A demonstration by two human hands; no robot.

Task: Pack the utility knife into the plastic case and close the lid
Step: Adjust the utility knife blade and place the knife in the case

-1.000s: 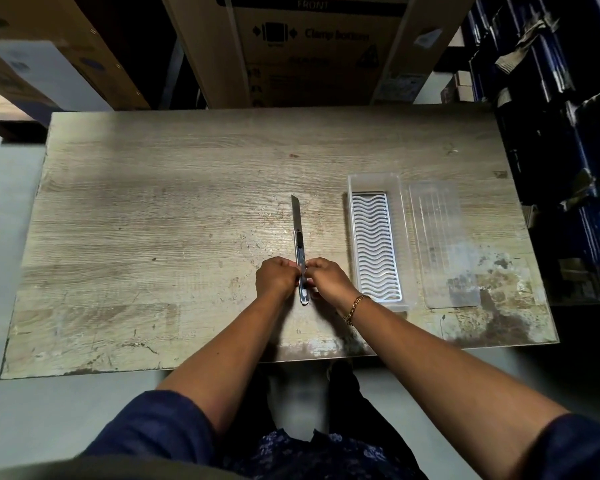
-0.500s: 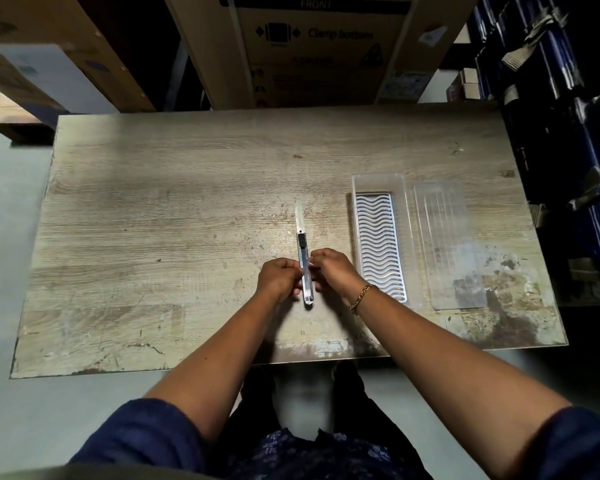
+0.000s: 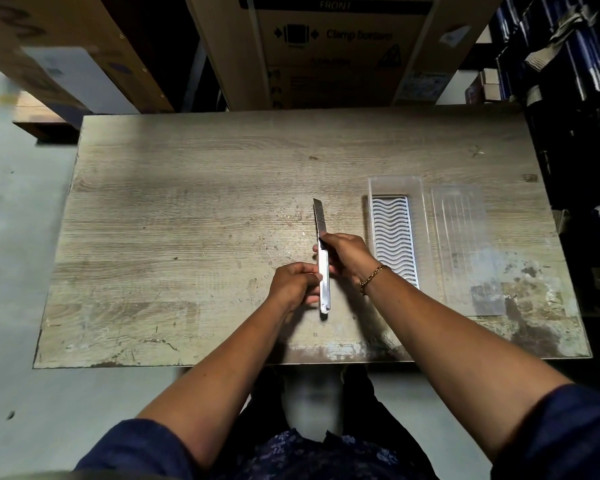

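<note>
Nearest the body, the left hand (image 3: 293, 284) is curled around the butt half of the utility knife (image 3: 323, 268), fingers closed on the handle from its left side. Just beyond it, the right hand (image 3: 347, 254) pinches the handle higher up, about where the dark slider sits, thumb and fingers closed on it from the right. Whether the knife rests on the table (image 3: 187, 220) or is lifted slightly off it cannot be told.

The knife's long axis runs straight away from the person. The blade (image 3: 318, 216) sticks out past the right hand's grip, pointing to the far edge, and it looks extended; judging by this, drawing it back in is the step in hand before packing.

To the right of both grips, just beside the right wrist, lies the plastic case (image 3: 395, 188), open, its wavy insert showing. Its long axis is parallel to the knife's, so the move should be a sideways carry to the right with no turn. The right hand is nearer it. Beyond the case, farther right, lies the clear lid (image 3: 465, 244), flat and apart from it.
</note>
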